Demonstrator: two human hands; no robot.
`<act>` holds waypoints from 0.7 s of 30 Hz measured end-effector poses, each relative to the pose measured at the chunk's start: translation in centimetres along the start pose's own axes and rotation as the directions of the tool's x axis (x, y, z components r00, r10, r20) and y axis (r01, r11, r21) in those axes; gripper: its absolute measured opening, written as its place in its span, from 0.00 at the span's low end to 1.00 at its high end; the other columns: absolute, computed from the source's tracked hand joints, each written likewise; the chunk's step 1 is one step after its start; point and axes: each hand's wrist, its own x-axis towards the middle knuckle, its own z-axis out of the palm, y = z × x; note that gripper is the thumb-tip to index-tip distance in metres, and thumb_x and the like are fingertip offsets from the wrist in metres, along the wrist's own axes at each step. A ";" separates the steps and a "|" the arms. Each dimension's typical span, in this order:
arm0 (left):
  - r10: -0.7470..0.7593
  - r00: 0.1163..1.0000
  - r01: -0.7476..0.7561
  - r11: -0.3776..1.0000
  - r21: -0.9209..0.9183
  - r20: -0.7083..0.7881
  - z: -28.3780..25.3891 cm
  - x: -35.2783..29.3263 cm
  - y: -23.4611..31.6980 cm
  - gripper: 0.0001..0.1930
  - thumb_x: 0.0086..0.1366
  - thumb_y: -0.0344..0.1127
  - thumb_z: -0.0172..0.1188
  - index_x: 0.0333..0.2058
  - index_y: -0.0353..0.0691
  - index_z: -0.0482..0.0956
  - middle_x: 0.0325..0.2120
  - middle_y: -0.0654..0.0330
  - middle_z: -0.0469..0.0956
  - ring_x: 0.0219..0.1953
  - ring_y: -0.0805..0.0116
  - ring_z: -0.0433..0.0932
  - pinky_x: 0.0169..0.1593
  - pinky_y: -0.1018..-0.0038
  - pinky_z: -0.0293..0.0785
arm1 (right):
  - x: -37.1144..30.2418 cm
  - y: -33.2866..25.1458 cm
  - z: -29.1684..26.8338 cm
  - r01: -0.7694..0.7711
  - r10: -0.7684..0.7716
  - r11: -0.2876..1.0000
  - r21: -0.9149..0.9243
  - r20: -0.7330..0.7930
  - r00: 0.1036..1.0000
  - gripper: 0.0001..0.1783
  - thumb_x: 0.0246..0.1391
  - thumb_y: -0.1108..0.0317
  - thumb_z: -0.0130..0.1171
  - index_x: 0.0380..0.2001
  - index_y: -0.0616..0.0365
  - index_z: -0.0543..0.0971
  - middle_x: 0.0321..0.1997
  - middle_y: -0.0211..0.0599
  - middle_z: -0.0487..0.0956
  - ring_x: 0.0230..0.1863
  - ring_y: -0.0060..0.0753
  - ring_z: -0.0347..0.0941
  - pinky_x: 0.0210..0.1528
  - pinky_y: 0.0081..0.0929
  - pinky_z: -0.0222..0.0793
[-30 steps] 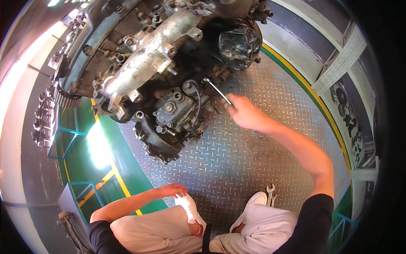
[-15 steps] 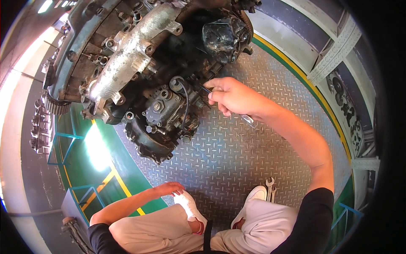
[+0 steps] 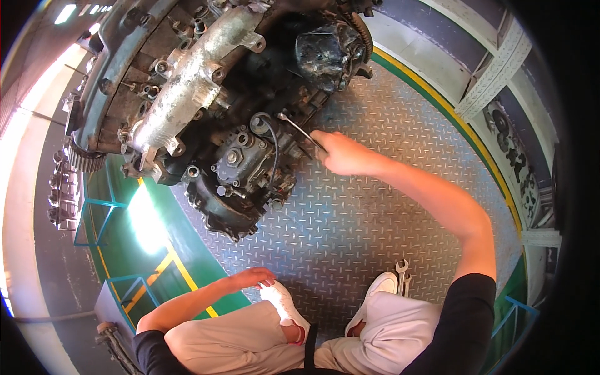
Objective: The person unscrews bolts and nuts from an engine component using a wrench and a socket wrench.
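A dirty engine [image 3: 206, 94] with a bare metal manifold [image 3: 187, 75] fills the upper left. My right hand [image 3: 342, 154] is closed round the near end of a slim steel wrench [image 3: 304, 134]. The wrench's far head rests at or close to the engine's side, beside a dark bolted pump-like unit [image 3: 240, 159] with a curved thin pipe [image 3: 275, 150]; whether it sits on a bolt I cannot tell. My left hand [image 3: 251, 278] hangs empty near my left shoe [image 3: 282, 303], its fingers loosely stretched and partly apart.
Two wrenches [image 3: 402, 275] lie on the metal tread-plate floor [image 3: 375, 225] by my right shoe [image 3: 381, 287]. A white metal shelf rack [image 3: 497, 78] with dark parts runs along the right. Blue frames [image 3: 100, 219] stand on the green floor at left.
My right hand has drawn back slightly from the engine. More of the wrench's shaft now shows ahead of the fingers, and its end behind the hand no longer shows. My left hand stays put.
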 end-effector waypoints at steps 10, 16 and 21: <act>-0.033 0.999 0.033 0.998 -0.055 -0.011 -0.1 -0.2 -0.1 0.18 0.71 0.42 0.45 0.55 0.42 0.72 0.48 0.63 0.77 0.52 0.71 0.74 0.55 0.71 0.70 | -1.2 -5.4 -3.7 -0.190 0.125 0.826 0.530 0.157 0.980 0.25 0.59 0.68 0.56 0.57 0.68 0.68 0.27 0.32 0.75 0.25 0.20 0.69 0.27 0.20 0.66; -0.010 1.000 0.010 0.999 -0.030 0.001 0.0 -0.1 0.7 0.18 0.71 0.42 0.45 0.53 0.43 0.72 0.48 0.64 0.77 0.51 0.71 0.74 0.55 0.72 0.70 | -1.5 -5.1 -4.0 -0.155 0.178 0.738 0.656 0.033 0.984 0.30 0.52 0.69 0.57 0.58 0.70 0.67 0.28 0.32 0.75 0.23 0.18 0.67 0.17 0.18 0.60; 0.000 1.000 0.000 1.000 -0.025 -0.009 -0.2 -0.1 0.0 0.18 0.71 0.42 0.45 0.54 0.43 0.72 0.47 0.65 0.77 0.51 0.72 0.74 0.54 0.72 0.70 | -1.7 -4.4 -2.7 0.038 0.152 0.734 0.678 -0.219 0.964 0.26 0.54 0.71 0.55 0.57 0.65 0.66 0.28 0.31 0.74 0.23 0.19 0.66 0.21 0.22 0.64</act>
